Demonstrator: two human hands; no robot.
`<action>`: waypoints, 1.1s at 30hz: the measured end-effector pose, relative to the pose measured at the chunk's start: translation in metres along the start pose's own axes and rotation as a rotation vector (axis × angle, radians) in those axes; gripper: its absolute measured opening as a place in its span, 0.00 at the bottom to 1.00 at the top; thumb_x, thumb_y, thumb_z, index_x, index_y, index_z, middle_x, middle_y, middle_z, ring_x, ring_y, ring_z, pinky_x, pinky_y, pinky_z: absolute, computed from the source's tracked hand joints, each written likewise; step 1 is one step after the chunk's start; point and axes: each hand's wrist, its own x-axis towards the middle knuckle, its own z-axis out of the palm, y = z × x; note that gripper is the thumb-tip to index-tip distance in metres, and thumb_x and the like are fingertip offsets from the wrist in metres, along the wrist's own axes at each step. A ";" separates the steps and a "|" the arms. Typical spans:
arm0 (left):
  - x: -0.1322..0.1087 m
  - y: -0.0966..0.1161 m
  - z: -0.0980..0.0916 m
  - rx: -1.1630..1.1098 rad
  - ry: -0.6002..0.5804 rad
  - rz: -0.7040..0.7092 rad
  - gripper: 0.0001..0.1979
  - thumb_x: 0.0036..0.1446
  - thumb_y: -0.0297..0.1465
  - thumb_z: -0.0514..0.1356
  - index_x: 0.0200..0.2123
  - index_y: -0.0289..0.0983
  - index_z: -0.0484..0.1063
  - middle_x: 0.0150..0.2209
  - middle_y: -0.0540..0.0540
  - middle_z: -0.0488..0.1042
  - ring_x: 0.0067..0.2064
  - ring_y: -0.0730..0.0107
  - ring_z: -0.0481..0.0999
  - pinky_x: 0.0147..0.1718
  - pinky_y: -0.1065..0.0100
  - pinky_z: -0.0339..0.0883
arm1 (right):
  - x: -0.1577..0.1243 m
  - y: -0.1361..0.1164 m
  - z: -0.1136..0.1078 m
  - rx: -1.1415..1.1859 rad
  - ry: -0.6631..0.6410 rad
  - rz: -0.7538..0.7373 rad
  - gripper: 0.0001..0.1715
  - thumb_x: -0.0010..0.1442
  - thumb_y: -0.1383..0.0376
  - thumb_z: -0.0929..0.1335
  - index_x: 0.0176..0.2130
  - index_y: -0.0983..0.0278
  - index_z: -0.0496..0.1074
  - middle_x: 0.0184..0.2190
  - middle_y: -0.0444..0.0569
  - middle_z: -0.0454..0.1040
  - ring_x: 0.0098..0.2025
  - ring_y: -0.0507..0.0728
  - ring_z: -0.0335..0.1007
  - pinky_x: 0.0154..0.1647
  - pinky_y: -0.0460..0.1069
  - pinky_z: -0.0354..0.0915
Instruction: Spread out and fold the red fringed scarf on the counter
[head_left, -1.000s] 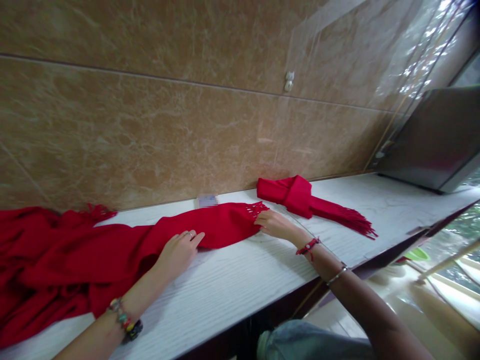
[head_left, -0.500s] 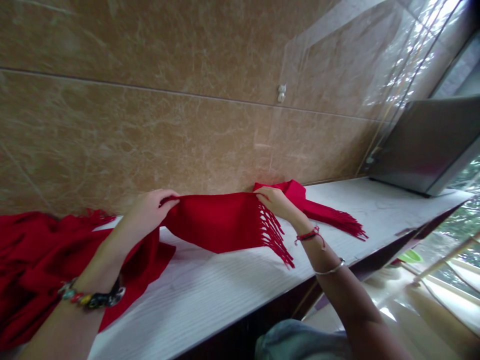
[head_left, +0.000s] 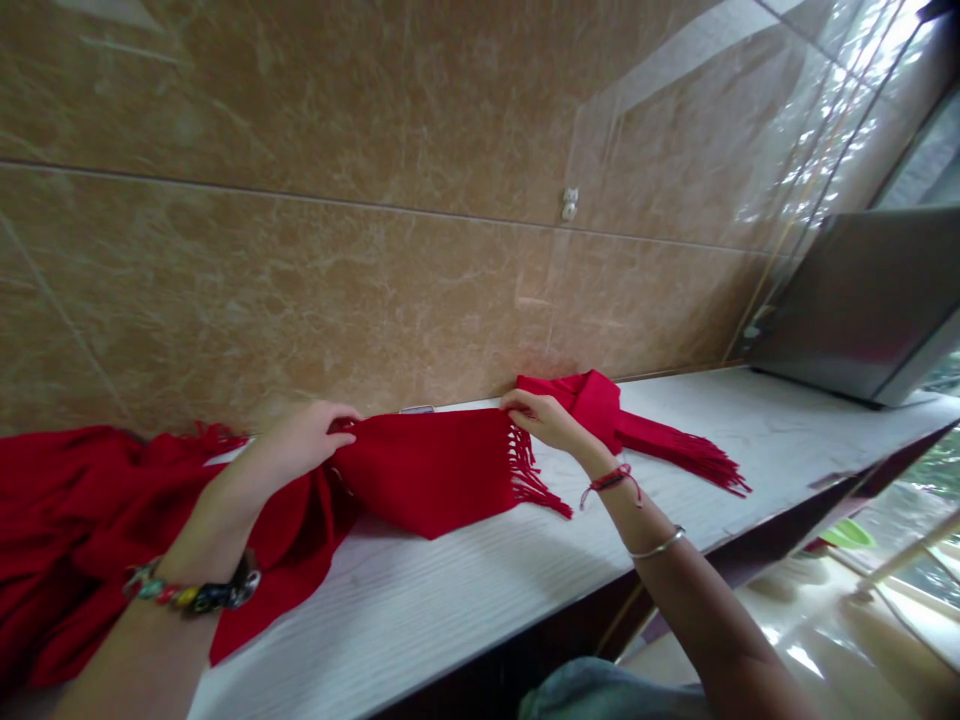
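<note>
My left hand point(head_left: 300, 445) pinches the upper edge of a red fringed scarf point(head_left: 427, 470), and my right hand point(head_left: 544, 418) pinches the same edge at its tasselled end. Between my hands the scarf's end is stretched out and held just above the white counter point(head_left: 480, 590). The rest of that scarf trails left into a heap of red cloth point(head_left: 67, 530). A second red scarf, folded and knotted point(head_left: 600, 405), lies against the wall just beyond my right hand, its fringe pointing right.
A brown marble-tiled wall point(head_left: 375, 250) rises right behind the counter. A grey box-like appliance point(head_left: 855, 300) stands at the counter's far right. The counter's front edge drops to a shiny floor point(head_left: 825, 640) at lower right.
A second ago both hands lay on the scarf flat on the counter. They then took its edge and lifted it. Since half a second ago the stretched end has sunk slightly toward the counter.
</note>
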 end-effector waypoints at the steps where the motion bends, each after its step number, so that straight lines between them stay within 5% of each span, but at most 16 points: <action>1: 0.000 -0.003 0.003 0.045 -0.031 0.003 0.15 0.44 0.32 0.53 0.35 0.37 0.74 0.36 0.45 0.77 0.37 0.63 0.74 0.37 0.68 0.64 | 0.000 -0.003 -0.001 -0.013 -0.012 -0.037 0.11 0.52 0.72 0.60 0.33 0.66 0.70 0.27 0.46 0.72 0.29 0.51 0.67 0.31 0.45 0.62; 5: -0.002 -0.008 0.008 0.125 -0.098 -0.005 0.13 0.45 0.31 0.53 0.34 0.38 0.74 0.35 0.45 0.77 0.37 0.63 0.74 0.37 0.69 0.63 | -0.001 -0.012 -0.001 -0.059 -0.056 -0.116 0.12 0.51 0.73 0.60 0.29 0.65 0.71 0.28 0.47 0.73 0.31 0.51 0.68 0.34 0.45 0.63; 9: -0.006 -0.005 0.005 0.128 -0.055 0.029 0.10 0.44 0.30 0.54 0.31 0.39 0.73 0.32 0.48 0.76 0.34 0.66 0.73 0.34 0.70 0.63 | -0.002 -0.015 0.005 -0.130 0.051 -0.050 0.05 0.51 0.68 0.65 0.27 0.65 0.71 0.24 0.46 0.72 0.27 0.51 0.67 0.30 0.45 0.62; 12: -0.008 0.000 0.002 0.146 -0.057 0.072 0.08 0.43 0.27 0.54 0.29 0.38 0.72 0.29 0.49 0.74 0.32 0.67 0.72 0.32 0.71 0.62 | -0.002 -0.015 0.006 -0.153 0.104 0.021 0.09 0.49 0.66 0.67 0.35 0.65 0.70 0.25 0.45 0.72 0.26 0.51 0.66 0.29 0.45 0.62; 14: -0.009 0.003 0.003 0.181 -0.069 0.091 0.09 0.43 0.24 0.53 0.28 0.37 0.72 0.28 0.48 0.73 0.32 0.68 0.71 0.31 0.71 0.62 | -0.002 -0.017 0.005 -0.160 0.032 -0.010 0.12 0.50 0.68 0.67 0.38 0.64 0.70 0.29 0.47 0.73 0.30 0.52 0.68 0.32 0.46 0.62; 21: -0.011 0.006 0.026 0.350 -0.040 0.080 0.20 0.42 0.16 0.47 0.33 0.37 0.72 0.36 0.44 0.73 0.37 0.67 0.72 0.36 0.70 0.62 | -0.004 -0.028 0.006 -0.223 -0.108 -0.005 0.10 0.44 0.76 0.65 0.27 0.64 0.72 0.27 0.46 0.73 0.31 0.53 0.67 0.35 0.47 0.62; 26: -0.017 0.012 0.032 0.300 -0.118 0.094 0.12 0.51 0.25 0.50 0.31 0.38 0.73 0.34 0.44 0.75 0.38 0.64 0.73 0.38 0.67 0.63 | -0.007 -0.032 0.005 -0.176 -0.182 0.020 0.13 0.45 0.77 0.64 0.30 0.65 0.73 0.29 0.46 0.75 0.31 0.53 0.69 0.35 0.46 0.63; 33: -0.020 0.015 0.033 0.316 -0.110 0.078 0.13 0.47 0.19 0.49 0.31 0.35 0.72 0.34 0.43 0.75 0.38 0.64 0.73 0.38 0.68 0.63 | -0.010 -0.040 -0.001 -0.236 -0.345 0.026 0.11 0.48 0.74 0.66 0.32 0.65 0.76 0.31 0.49 0.76 0.33 0.54 0.70 0.37 0.46 0.63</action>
